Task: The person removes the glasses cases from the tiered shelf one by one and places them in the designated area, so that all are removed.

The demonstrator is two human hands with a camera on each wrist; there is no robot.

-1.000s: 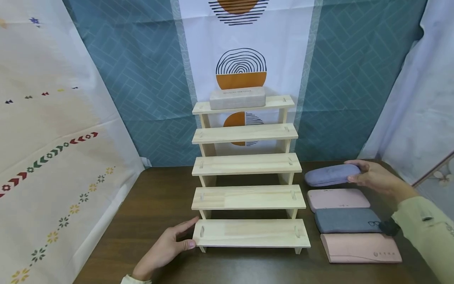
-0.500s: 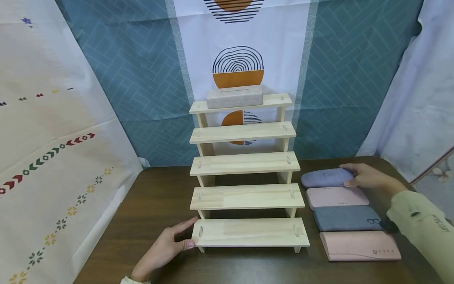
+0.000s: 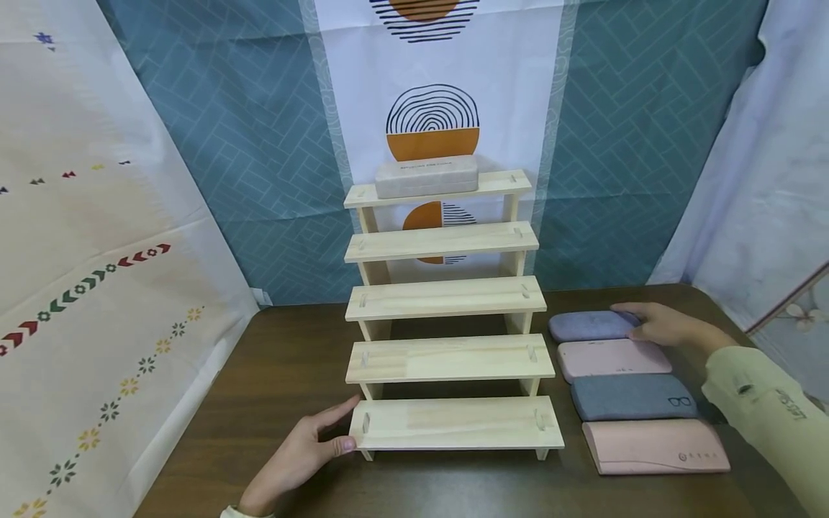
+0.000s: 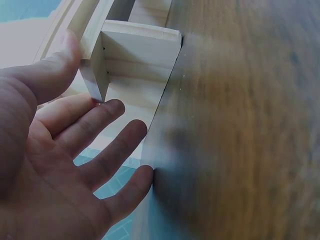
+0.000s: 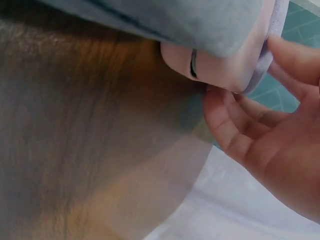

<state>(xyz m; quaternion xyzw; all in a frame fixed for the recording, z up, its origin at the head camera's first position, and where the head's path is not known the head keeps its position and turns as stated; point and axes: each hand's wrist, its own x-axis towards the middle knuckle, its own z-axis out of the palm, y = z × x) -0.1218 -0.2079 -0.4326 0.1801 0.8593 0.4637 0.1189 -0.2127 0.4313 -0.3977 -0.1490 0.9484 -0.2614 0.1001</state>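
In the head view my right hand [image 3: 663,325] holds the right end of a purple glasses case [image 3: 589,326], which lies on the table. The right wrist view shows my right thumb against the purple case [image 5: 260,70], with the fingers curled near its end. Just in front lies a pink glasses case [image 3: 615,357]. My left hand [image 3: 301,450] touches the left end of the lowest step of a pale wooden tiered stand [image 3: 456,424]. In the left wrist view its fingers are fairly straight, with the thumb by the board's edge.
A blue-grey case [image 3: 631,397] and a peach-pink case [image 3: 654,447] continue the row right of the stand. On the top step sits a light grey case [image 3: 427,177]. A patterned curtain [image 3: 259,144] hangs behind the dark wooden table [image 3: 272,360].
My right hand has lowered the purple case onto the table behind the pink one, levelling it and shifting it slightly left. My left hand stays at the stand. The head view shifts slightly.
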